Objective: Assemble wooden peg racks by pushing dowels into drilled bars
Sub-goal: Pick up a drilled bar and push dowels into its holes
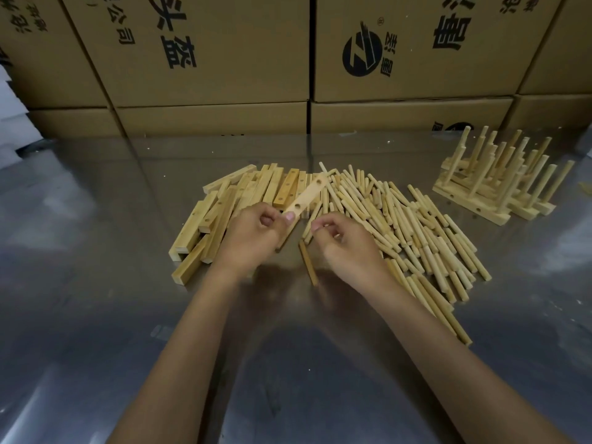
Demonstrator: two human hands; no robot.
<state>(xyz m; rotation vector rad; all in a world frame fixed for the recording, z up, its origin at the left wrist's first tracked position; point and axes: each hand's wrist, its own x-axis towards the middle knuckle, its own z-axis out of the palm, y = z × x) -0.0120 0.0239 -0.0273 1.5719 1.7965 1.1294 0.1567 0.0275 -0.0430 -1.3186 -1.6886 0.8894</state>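
Observation:
My left hand (253, 232) grips the near end of a pale drilled bar (308, 194), which slants up and to the right above the table with its holes facing me. Just to its right, my right hand (344, 243) is curled, thumb and forefinger pinched on a dowel (311, 223) at the left edge of the loose dowel pile (403, 225). The dowel's tip is apart from the bar. A heap of drilled bars (221, 209) lies behind and to the left of my left hand. One darker dowel (308, 263) lies alone on the table between my wrists.
Several finished peg racks (493, 184) are stacked at the right, pegs pointing up. The shiny metal table (128, 315) reaches back to a wall of printed cardboard boxes (224, 59). White material (12, 123) shows at the far left edge.

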